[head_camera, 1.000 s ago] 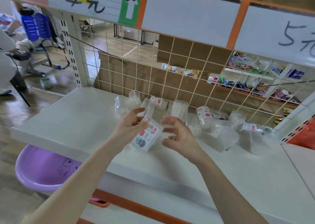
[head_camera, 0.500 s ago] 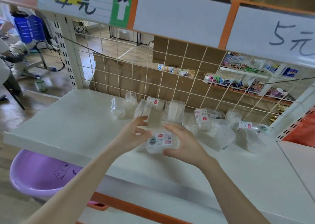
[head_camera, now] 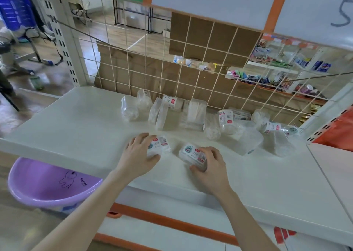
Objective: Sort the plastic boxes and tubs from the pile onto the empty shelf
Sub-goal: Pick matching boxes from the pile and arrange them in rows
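Note:
Two small clear plastic boxes with red-and-white labels lie on the white shelf [head_camera: 76, 128], side by side near its front middle. My left hand [head_camera: 138, 156] grips the left box [head_camera: 159, 145], fingers curled over its top and thumb at its near side. My right hand [head_camera: 211, 166] grips the right box [head_camera: 192, 153] the same way. Behind them, along the wire grid, lies the pile of clear boxes and tubs [head_camera: 196, 115], several of them tipped on their sides.
A wire grid back panel [head_camera: 152, 69] closes the shelf's rear. A purple plastic basin [head_camera: 47, 183] sits below the shelf's left front edge. An adjoining shelf board [head_camera: 336, 164] starts at the right. A person sits at the far left.
One second ago my left hand alone held the boxes above the shelf. Both hands then joined on them, and now the hands are apart, each with one box down on the shelf.

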### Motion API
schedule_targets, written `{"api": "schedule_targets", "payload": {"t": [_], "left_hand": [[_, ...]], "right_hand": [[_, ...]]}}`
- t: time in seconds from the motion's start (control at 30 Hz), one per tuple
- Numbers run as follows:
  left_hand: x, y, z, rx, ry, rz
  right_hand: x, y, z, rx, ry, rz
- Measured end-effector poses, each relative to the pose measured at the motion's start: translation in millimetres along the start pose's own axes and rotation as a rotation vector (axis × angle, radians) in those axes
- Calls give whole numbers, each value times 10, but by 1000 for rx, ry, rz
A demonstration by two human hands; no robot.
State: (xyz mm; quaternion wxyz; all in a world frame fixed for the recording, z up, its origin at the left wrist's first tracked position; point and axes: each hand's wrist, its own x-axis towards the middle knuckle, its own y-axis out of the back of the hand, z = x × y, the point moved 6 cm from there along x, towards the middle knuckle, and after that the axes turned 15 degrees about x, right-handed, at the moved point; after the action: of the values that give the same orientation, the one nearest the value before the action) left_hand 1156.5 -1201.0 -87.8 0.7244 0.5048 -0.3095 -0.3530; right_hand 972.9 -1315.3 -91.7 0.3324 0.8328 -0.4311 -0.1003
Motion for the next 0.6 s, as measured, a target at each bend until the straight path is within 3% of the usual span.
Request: {"api": "schedule_targets", "payload": {"t": [0.37, 0.6], "left_hand": [[-45, 28, -66, -73, 2, 97], [-90, 35, 9, -101, -111, 88]], "right_hand": [[-17, 6, -31, -36, -1, 44], [-76, 143, -57, -41, -22, 76]]}}
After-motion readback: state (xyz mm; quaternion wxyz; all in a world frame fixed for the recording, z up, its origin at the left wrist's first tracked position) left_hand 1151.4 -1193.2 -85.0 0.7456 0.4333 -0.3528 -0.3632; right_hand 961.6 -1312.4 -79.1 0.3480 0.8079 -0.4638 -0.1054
